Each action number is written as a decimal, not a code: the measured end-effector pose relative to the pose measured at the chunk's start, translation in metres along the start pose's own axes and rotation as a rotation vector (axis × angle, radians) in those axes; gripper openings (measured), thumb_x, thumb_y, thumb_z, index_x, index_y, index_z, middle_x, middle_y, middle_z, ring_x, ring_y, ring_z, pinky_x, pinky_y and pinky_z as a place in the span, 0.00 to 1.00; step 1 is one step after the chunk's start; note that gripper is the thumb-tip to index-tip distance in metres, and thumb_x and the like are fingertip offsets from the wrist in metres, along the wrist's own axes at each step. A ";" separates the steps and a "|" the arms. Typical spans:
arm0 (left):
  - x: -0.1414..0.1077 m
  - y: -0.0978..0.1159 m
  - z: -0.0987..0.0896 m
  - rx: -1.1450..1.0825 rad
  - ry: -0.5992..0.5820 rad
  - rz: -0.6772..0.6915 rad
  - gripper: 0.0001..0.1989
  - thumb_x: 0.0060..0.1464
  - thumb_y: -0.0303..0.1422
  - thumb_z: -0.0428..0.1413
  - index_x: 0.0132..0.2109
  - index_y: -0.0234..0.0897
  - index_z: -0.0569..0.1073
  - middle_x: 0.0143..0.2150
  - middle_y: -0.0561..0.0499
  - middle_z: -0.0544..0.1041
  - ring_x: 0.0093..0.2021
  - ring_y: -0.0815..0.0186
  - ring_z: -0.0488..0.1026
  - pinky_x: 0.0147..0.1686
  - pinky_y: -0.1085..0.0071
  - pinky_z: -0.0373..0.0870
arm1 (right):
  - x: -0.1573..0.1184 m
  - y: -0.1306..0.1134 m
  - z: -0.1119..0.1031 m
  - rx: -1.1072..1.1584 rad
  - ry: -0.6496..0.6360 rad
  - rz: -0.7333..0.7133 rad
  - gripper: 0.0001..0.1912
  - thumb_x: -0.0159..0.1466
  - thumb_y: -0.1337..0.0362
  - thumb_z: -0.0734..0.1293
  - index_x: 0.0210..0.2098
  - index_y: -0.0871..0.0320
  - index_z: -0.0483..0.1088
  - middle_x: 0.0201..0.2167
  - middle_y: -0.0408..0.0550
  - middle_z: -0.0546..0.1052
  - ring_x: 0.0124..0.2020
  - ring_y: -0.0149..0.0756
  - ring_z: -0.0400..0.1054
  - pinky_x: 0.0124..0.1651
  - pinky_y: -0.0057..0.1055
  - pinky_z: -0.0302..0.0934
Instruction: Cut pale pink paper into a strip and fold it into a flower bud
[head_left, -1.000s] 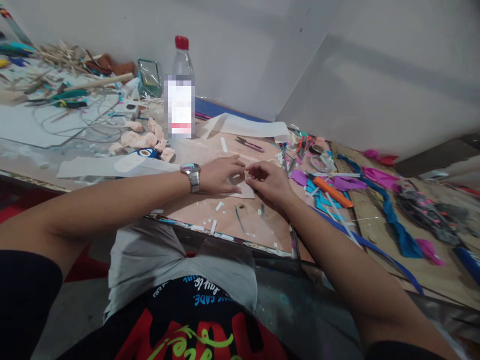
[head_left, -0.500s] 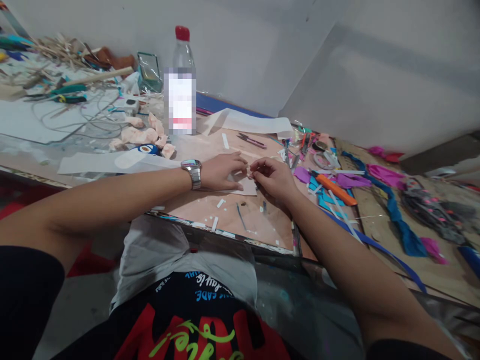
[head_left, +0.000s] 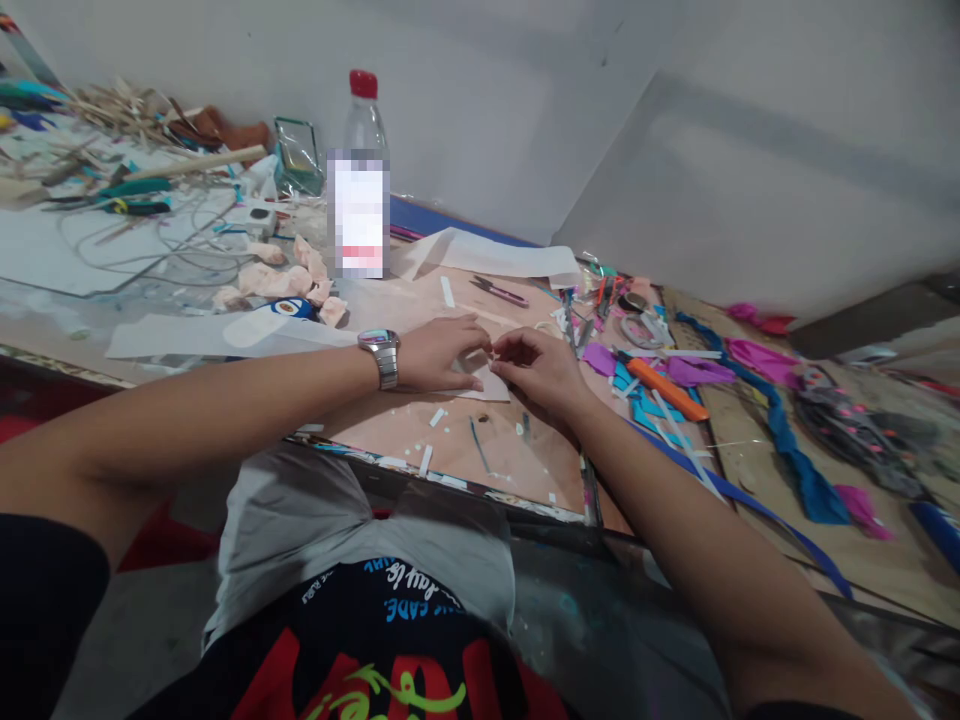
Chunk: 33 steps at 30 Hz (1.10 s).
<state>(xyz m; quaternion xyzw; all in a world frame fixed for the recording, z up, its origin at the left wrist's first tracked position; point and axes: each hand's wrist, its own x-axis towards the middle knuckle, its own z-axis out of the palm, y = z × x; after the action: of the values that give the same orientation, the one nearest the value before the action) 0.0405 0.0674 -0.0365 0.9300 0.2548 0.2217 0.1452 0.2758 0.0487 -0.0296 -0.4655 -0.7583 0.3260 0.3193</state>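
Observation:
A small white paper piece [head_left: 493, 386] lies on the wooden board [head_left: 390, 430] beneath my hands. My left hand [head_left: 442, 354], with a silver watch at its wrist, rests on the paper with fingers spread. Close beside it, my right hand [head_left: 536, 368] has its thumb and fingertips pinched together at the paper's upper right; what is between them is too small to make out. Past the hands lie pink-handled thread snips [head_left: 501, 292] and a narrow white strip [head_left: 448, 291]. A long white paper strip [head_left: 180, 337] extends left from under my left forearm.
A red-capped bottle [head_left: 366, 130] stands behind my left hand. Crumpled peach pieces [head_left: 277, 278] and green-handled pliers [head_left: 135, 195] lie left. To the right are an orange cutter [head_left: 667, 388], purple scraps [head_left: 697, 370] and a twisted blue strip [head_left: 787, 430]. A curled white sheet [head_left: 510, 257] lies behind.
The camera view has shifted slightly, so the scene sits a little lower. My right fingertips have closed in nearer to my left hand; my left hand stays on the paper.

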 end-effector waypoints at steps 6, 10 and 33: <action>0.000 0.002 -0.003 -0.011 -0.035 -0.018 0.24 0.60 0.48 0.63 0.55 0.35 0.75 0.57 0.41 0.78 0.60 0.55 0.73 0.72 0.51 0.61 | 0.000 0.000 0.001 -0.012 -0.003 -0.009 0.17 0.56 0.58 0.75 0.42 0.61 0.78 0.37 0.49 0.81 0.34 0.32 0.73 0.40 0.30 0.69; 0.001 0.003 -0.003 -0.007 -0.043 -0.013 0.24 0.60 0.47 0.63 0.55 0.35 0.76 0.58 0.41 0.78 0.62 0.54 0.73 0.75 0.50 0.57 | 0.000 0.000 0.001 -0.045 0.015 -0.009 0.16 0.56 0.59 0.75 0.42 0.61 0.78 0.37 0.49 0.80 0.33 0.31 0.72 0.39 0.29 0.66; 0.001 0.000 -0.003 -0.027 -0.040 0.014 0.20 0.60 0.46 0.63 0.50 0.36 0.77 0.59 0.40 0.78 0.62 0.55 0.74 0.78 0.49 0.53 | 0.002 0.000 -0.006 -0.212 0.015 -0.013 0.12 0.63 0.59 0.70 0.41 0.59 0.81 0.33 0.47 0.79 0.31 0.29 0.65 0.38 0.28 0.58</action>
<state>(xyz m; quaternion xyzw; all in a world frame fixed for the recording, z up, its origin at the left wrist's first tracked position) 0.0398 0.0681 -0.0335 0.9339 0.2424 0.2075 0.1612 0.2800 0.0519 -0.0259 -0.4943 -0.7891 0.2384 0.2759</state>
